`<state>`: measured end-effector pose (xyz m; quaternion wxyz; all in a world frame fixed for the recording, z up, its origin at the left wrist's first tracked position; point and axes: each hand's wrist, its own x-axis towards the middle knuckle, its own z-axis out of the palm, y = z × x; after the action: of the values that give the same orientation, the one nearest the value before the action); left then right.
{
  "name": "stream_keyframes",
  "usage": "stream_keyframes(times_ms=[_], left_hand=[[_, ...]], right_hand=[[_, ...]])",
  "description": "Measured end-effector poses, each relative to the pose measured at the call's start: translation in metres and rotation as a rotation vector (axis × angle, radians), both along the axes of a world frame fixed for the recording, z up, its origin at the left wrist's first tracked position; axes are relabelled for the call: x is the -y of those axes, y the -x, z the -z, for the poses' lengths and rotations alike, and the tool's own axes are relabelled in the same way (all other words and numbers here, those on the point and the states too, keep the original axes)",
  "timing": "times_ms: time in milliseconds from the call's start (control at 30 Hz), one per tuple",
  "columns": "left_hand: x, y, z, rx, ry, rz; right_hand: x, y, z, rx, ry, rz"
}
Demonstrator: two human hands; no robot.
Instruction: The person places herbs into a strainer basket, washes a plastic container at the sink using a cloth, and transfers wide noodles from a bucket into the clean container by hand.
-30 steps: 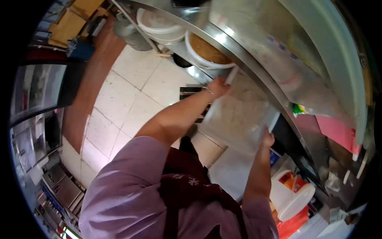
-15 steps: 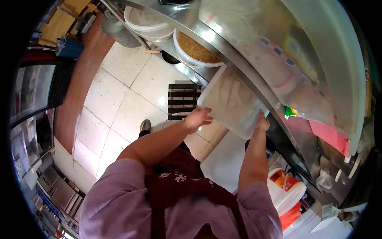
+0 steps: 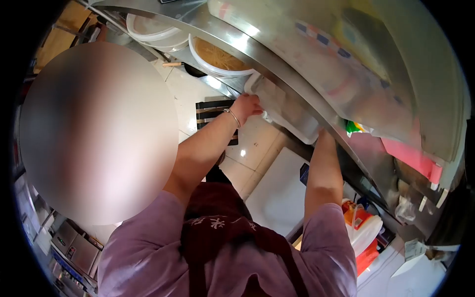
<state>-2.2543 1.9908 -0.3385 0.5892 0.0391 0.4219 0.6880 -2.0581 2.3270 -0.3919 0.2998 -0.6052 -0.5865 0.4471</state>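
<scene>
A translucent white plastic tub point(image 3: 284, 106) sits partly under the steel counter's edge, its far side hidden. Pale contents show dimly inside; I cannot make out what they are. My left hand point(image 3: 246, 109) is at the tub's near left corner, fingers curled at its rim. A bracelet point(image 3: 231, 118) circles that wrist. At the tub's right end is my right hand point(image 3: 324, 137), its fingers hidden by the tub and the counter's edge.
A white tub of pale noodle-like strands point(image 3: 217, 53) and another white bucket point(image 3: 153, 29) stand on the lower shelf. Bagged goods lie on the steel counter point(image 3: 277, 67). Below are a black slatted stool point(image 3: 213, 111), a white lid-like surface point(image 3: 277, 190) and a labelled bucket point(image 3: 363, 227).
The plastic tub has moved away from me, farther under the counter's edge. Both hands have gone forward with it, and my left fingers have curled. A blurred round patch now covers the left side.
</scene>
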Motion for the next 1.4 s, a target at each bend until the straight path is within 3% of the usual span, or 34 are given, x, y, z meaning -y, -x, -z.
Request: stream_keyframes(times_ms=[67,133,200,233,267,300,333,367,400,433,467,533,667,767,833,1000,1067,1167,1400], left_hand=[[-0.004,0.005,-0.006,-0.005,0.107,0.012],[0.005,0.017,0.016,-0.171,0.208,0.316],[0.024,0.018,0.007,-0.225,0.364,0.349],[0.042,0.016,-0.018,-0.308,0.455,0.383],[0.060,0.016,-0.042,-0.315,0.459,0.450],[0.083,0.006,-0.043,-0.206,0.471,0.368],[0.112,0.003,-0.033,-0.167,0.402,0.404],[0.148,0.007,0.005,-0.251,0.205,0.544],[0.169,-0.003,-0.046,-0.356,0.296,0.560],[0.198,-0.012,-0.041,-0.235,0.545,0.436],[0.227,-0.015,-0.042,-0.192,0.585,0.437],[0.270,-0.016,-0.042,-0.164,0.646,0.425],[0.277,-0.014,-0.090,-0.229,0.745,0.511],[0.259,-0.002,-0.109,-0.351,0.661,0.520],[0.241,-0.003,-0.136,-0.438,0.566,0.485],[0.233,-0.011,-0.164,-0.500,0.473,0.437],[0.246,-0.015,-0.167,-0.482,0.462,0.459],[0.278,-0.014,-0.161,-0.440,0.536,0.455],[0.328,-0.023,-0.175,-0.423,0.627,0.261]], right_hand=[[0.008,-0.003,-0.010,0.152,-0.134,-0.074],[0.031,-0.018,-0.031,0.453,-0.393,-0.190],[0.075,-0.043,-0.063,0.559,-0.557,-0.320],[0.102,-0.058,-0.081,0.495,-0.503,-0.358],[0.138,-0.058,-0.117,0.112,-0.183,-0.295],[0.149,-0.094,-0.092,0.066,-0.073,-0.225],[0.191,-0.097,-0.155,-0.083,0.236,-0.255],[0.211,-0.127,-0.164,-0.120,0.296,-0.303],[0.240,-0.132,-0.212,-0.069,0.430,-0.226],[0.261,-0.153,-0.232,-0.122,0.448,-0.224],[0.272,-0.177,-0.255,-0.144,0.406,-0.146],[0.300,-0.217,-0.294,-0.509,0.566,0.008],[0.324,-0.263,-0.351,-1.034,0.339,0.340],[0.306,-0.303,-0.347,-1.273,0.276,0.497],[0.297,-0.310,-0.351,-0.957,0.298,0.770],[0.305,-0.300,-0.340,-1.231,0.266,0.790],[0.334,-0.285,-0.314,-1.191,0.170,0.593],[0.385,-0.252,-0.318,-1.075,0.251,0.547],[0.434,-0.205,-0.299,-0.753,0.658,-0.001]])
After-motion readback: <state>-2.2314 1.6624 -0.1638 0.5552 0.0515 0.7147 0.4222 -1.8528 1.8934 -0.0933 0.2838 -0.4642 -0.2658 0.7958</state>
